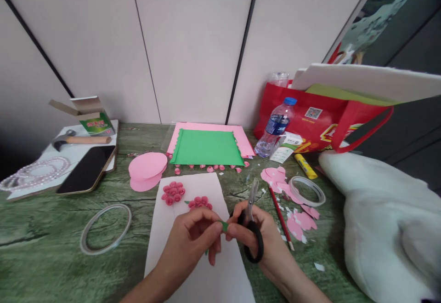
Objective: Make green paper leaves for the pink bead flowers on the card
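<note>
Between the fingertips of both hands is a small piece of green paper point(224, 225). My left hand point(196, 236) pinches its left end, and the thumb and finger of my right hand point(262, 234) close on its right end. Black-handled scissors point(254, 236) hang on my right hand, blades pointing up and away. Under the hands lies a white sheet point(193, 271) bearing two clusters of pink paper roses: one cluster point(173, 192) in full view, another cluster point(200, 202) partly covered by my left hand, with a green leaf beside it.
Green paper point(208, 146) lies on pink sheets at the back, small pink rolls along its edge. Tape rings point(106, 229), pink circles point(148, 169), a red pencil point(280, 218) and pink scraps surround the sheet. A water bottle point(275, 128), red bag point(310, 119) and white plush point(386, 220) stand right; a phone point(86, 169) lies left.
</note>
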The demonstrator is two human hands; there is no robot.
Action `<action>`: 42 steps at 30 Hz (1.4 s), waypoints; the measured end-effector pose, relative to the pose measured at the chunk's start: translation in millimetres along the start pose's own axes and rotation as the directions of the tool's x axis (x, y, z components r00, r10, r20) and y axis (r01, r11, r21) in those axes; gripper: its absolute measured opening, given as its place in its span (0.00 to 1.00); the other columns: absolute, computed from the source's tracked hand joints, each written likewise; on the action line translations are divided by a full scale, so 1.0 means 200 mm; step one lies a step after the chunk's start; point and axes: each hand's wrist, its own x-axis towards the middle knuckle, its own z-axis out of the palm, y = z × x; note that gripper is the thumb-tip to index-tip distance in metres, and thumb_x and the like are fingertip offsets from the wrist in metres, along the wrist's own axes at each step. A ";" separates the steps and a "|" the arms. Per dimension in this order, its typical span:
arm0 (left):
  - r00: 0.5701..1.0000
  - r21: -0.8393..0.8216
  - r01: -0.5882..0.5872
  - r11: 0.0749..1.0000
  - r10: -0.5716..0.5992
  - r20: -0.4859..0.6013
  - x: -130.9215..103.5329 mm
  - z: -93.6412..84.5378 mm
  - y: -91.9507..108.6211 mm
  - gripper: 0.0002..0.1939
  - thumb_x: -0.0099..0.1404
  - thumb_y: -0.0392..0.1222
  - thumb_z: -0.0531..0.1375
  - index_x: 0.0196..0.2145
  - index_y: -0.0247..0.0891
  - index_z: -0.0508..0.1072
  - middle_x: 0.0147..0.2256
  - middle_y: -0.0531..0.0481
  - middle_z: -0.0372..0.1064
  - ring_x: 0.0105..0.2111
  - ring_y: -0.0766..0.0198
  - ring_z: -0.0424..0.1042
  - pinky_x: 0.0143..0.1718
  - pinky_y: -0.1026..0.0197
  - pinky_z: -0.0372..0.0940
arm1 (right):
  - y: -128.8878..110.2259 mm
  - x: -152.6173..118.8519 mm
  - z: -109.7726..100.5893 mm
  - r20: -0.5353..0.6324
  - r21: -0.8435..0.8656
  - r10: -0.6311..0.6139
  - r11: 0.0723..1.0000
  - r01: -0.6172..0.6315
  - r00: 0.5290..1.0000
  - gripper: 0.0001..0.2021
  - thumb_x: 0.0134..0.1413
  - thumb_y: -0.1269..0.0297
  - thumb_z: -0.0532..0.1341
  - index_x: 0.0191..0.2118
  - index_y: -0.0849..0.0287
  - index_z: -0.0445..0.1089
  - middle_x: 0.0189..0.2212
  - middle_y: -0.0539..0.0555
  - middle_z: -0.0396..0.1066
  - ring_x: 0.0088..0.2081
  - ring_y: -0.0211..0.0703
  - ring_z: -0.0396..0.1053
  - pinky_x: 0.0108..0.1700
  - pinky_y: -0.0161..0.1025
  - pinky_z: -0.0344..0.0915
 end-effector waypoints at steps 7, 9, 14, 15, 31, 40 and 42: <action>0.998 0.059 0.058 0.997 -0.059 0.023 0.00 -0.01 0.00 0.13 0.54 0.48 0.62 0.25 0.34 0.68 0.16 0.52 0.66 0.14 0.69 0.64 0.15 0.67 0.61 | 0.00 0.02 0.00 -0.028 -0.071 -0.033 0.997 0.031 0.999 0.15 0.32 0.69 0.73 0.26 0.59 0.66 0.18 0.45 0.69 0.21 0.32 0.62 0.24 0.28 0.56; 0.998 0.049 0.055 0.997 -0.056 0.018 0.00 -0.01 -0.01 0.14 0.55 0.48 0.62 0.23 0.33 0.68 0.16 0.52 0.66 0.14 0.69 0.64 0.15 0.67 0.61 | -0.01 0.02 -0.01 -0.028 -0.103 -0.040 0.994 0.037 0.999 0.14 0.34 0.68 0.73 0.26 0.59 0.66 0.18 0.45 0.69 0.21 0.32 0.62 0.24 0.29 0.56; 0.998 -0.058 0.062 0.996 -0.061 0.024 0.00 0.00 -0.01 0.14 0.55 0.47 0.61 0.23 0.33 0.67 0.19 0.52 0.66 0.17 0.67 0.67 0.14 0.66 0.63 | -0.02 0.01 -0.01 -0.004 -0.072 -0.034 0.997 0.033 0.999 0.13 0.37 0.64 0.71 0.27 0.58 0.66 0.20 0.46 0.70 0.22 0.34 0.64 0.26 0.30 0.57; 0.998 -0.072 0.061 0.996 -0.059 0.024 0.00 0.00 -0.01 0.14 0.55 0.47 0.62 0.22 0.33 0.67 0.20 0.52 0.66 0.17 0.67 0.67 0.15 0.66 0.64 | -0.02 0.01 -0.01 -0.006 -0.061 -0.034 0.998 0.034 0.999 0.13 0.38 0.63 0.71 0.28 0.58 0.66 0.20 0.47 0.70 0.23 0.34 0.65 0.26 0.30 0.58; 0.995 -0.118 0.041 0.992 -0.051 -0.082 0.00 -0.01 0.01 0.15 0.59 0.46 0.60 0.21 0.33 0.67 0.16 0.51 0.67 0.14 0.69 0.65 0.13 0.68 0.62 | 0.00 0.02 -0.01 -0.141 -0.068 -0.085 0.995 0.076 0.986 0.12 0.48 0.56 0.65 0.28 0.58 0.65 0.16 0.45 0.66 0.20 0.34 0.63 0.26 0.34 0.61; 0.994 -0.185 -0.028 0.982 0.008 -0.107 0.00 -0.02 0.02 0.11 0.57 0.43 0.63 0.25 0.31 0.71 0.23 0.48 0.73 0.18 0.67 0.71 0.17 0.67 0.66 | 0.01 0.01 -0.01 -0.049 -0.145 -0.116 0.983 0.108 0.992 0.13 0.40 0.62 0.70 0.33 0.57 0.69 0.23 0.49 0.73 0.23 0.37 0.67 0.26 0.34 0.63; 0.993 -0.176 -0.038 0.984 0.018 -0.114 0.00 -0.01 0.03 0.10 0.56 0.42 0.63 0.26 0.31 0.72 0.23 0.47 0.74 0.18 0.66 0.71 0.18 0.66 0.67 | 0.02 0.02 -0.01 -0.075 -0.130 -0.132 0.984 0.122 0.988 0.13 0.40 0.63 0.70 0.33 0.57 0.69 0.24 0.50 0.74 0.25 0.38 0.69 0.27 0.34 0.63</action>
